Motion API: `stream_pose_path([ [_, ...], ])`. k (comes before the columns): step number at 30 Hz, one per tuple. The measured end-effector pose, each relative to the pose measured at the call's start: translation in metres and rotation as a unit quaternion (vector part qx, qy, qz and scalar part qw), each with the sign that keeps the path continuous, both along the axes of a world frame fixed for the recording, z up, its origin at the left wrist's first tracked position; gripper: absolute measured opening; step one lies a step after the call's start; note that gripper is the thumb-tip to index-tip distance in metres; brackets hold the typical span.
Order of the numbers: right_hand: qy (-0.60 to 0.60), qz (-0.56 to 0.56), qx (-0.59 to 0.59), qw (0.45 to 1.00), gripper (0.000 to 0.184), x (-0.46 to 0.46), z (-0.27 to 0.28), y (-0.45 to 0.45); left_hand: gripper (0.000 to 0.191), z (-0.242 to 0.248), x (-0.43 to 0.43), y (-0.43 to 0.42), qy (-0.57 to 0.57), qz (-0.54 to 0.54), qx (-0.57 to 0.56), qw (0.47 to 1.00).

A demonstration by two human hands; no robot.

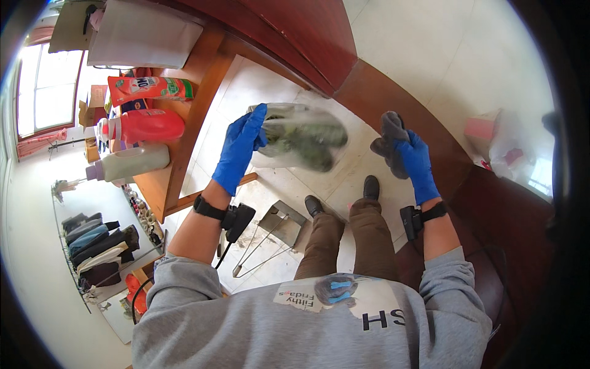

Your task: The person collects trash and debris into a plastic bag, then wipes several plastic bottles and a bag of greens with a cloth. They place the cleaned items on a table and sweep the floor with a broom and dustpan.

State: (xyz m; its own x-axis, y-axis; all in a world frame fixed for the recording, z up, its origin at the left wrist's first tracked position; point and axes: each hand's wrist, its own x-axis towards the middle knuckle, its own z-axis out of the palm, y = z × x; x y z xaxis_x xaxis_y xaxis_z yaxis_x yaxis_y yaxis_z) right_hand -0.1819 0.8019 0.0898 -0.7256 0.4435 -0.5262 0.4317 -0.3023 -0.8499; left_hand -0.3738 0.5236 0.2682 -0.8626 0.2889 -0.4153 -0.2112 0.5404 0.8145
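My left hand (pixel 244 145), in a blue glove, grips the upper edge of a clear plastic bag (pixel 265 160). Inside the bag are rounded green things (pixel 306 138), blurred by motion, so I cannot tell their kind. The bag hangs above the tiled floor. To the right, my right hand (pixel 414 159), also blue-gloved, closes around a bunched dark grey piece of soft fabric (pixel 392 145). That fabric is apart from the bag, and its exact kind cannot be told.
On my left, a wooden table (pixel 196 120) carries a red detergent pouch (pixel 150 89), a red bottle (pixel 150 125) and a pale bottle (pixel 131 162). A small metal-framed stand (pixel 281 223) is on the floor beside my feet. Dark red wooden furniture (pixel 299 34) curves ahead. Clothes (pixel 99 244) hang farther left.
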Motion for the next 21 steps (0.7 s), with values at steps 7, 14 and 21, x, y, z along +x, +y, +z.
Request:
stream_pose_path([
  [7, 0.206, -0.061, 0.113, 0.97, 0.023, -0.059, 0.102, -0.037, 0.034, -0.028, 0.02, 0.007, -0.007, 0.016, 0.208, 0.978],
  [14, -0.026, 0.25, 0.337, 0.907, 0.023, -0.087, -0.003, -0.041, 0.032, -0.016, 0.028, 0.023, -0.202, 0.206, 0.378, 0.88],
  [21, -0.03, -0.032, 0.016, 0.999, 0.026, 0.001, -0.104, -0.017, 0.028, -0.011, 0.022, -0.044, -0.207, 0.271, 0.419, 0.842],
])
